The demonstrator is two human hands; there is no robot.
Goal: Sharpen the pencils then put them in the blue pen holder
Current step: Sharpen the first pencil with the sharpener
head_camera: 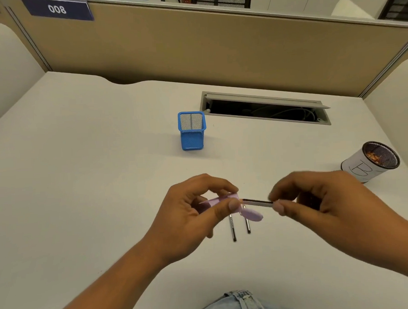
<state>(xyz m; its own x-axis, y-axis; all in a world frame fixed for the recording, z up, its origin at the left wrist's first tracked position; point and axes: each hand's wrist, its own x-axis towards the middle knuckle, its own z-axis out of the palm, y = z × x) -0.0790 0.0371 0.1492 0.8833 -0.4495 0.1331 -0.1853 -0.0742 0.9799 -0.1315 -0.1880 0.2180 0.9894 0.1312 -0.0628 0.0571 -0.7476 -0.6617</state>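
Note:
My left hand (pixel 196 213) pinches a lilac sharpener (pixel 220 200) above the desk, its lid (pixel 252 214) hanging open below. My right hand (pixel 317 203) pinches a dark pencil (pixel 257 202) whose tip points into the sharpener. Two more dark pencils (pixel 233 227) lie side by side on the white desk (pixel 94 182) under my hands. The blue mesh pen holder (pixel 192 131) stands upright farther back, apart from both hands; through its opening I see only mesh.
A round mesh cup (pixel 371 162) wrapped in white paper, with shavings inside, stands at the right. An open cable slot (pixel 264 108) lies in the desk behind the blue holder. Beige partition walls (pixel 217 48) close off the back and sides.

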